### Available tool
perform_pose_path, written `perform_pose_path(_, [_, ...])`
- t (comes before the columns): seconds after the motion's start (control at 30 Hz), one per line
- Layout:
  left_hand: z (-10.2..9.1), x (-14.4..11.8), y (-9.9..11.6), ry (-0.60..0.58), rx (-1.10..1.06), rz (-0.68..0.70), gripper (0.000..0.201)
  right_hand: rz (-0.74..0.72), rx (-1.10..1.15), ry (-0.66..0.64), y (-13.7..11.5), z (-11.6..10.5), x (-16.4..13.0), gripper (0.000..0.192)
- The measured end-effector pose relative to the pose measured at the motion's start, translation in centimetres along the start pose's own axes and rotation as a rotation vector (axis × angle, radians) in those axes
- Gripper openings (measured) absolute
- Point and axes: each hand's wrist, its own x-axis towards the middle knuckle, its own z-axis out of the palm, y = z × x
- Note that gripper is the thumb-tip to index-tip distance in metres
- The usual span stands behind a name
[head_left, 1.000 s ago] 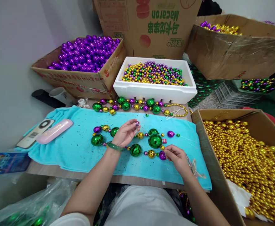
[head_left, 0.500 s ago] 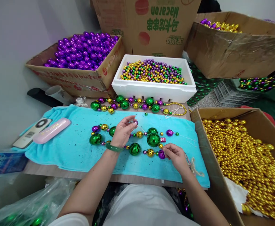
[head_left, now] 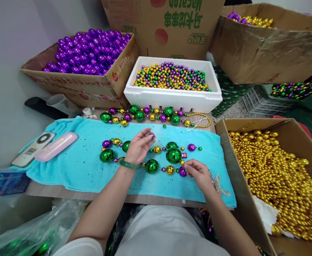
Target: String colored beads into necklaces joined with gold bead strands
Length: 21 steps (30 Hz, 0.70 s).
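head | left hand (head_left: 137, 148) fingertips pinched on 1 small purple bead (head_left: 152, 136) above towel (head_left: 73, 165) | right hand (head_left: 200, 174) fingertips pinched on strand (head_left: 156, 166) end by purple bead, strand lies on towel mid | 4 big green balls on strand | 2nd strand (head_left: 150, 116) behind | 1 foam box (head_left: 173, 99), 4 cartons

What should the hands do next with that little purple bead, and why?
Probably slide the small purple bead down the thin thread toward the bead strand on the teal towel. The left hand pinches that bead at the thread's raised end, while the right hand grips the strand's other end beside a larger purple bead.
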Motion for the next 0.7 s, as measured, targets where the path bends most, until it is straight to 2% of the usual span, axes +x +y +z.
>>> perform_pose_path(0.27, [0.0, -0.2, 0.3, -0.046, 0.046, 0.034, 0.034, -0.004, -0.014, 0.008, -0.3, 0.0, 0.0, 0.024])
perform_pose_path(0.43, [0.4, -0.6, -0.2, -0.072, 0.12, 0.087, 0.048, 0.033, 0.019, 0.018, -0.1, 0.4, 0.2, 0.027])
perform_pose_path(0.63, [1.5, -1.3, -2.1, -0.179, 0.263, 0.042, 0.052, 0.161, 0.093, 0.026, -0.1, 0.9, 0.9, 0.035])
perform_pose_path(0.7, [1.4, -1.3, -2.2, -0.259, 0.363, 0.012, 0.055, 0.183, 0.134, 0.016, 0.0, 0.7, 1.1, 0.036])
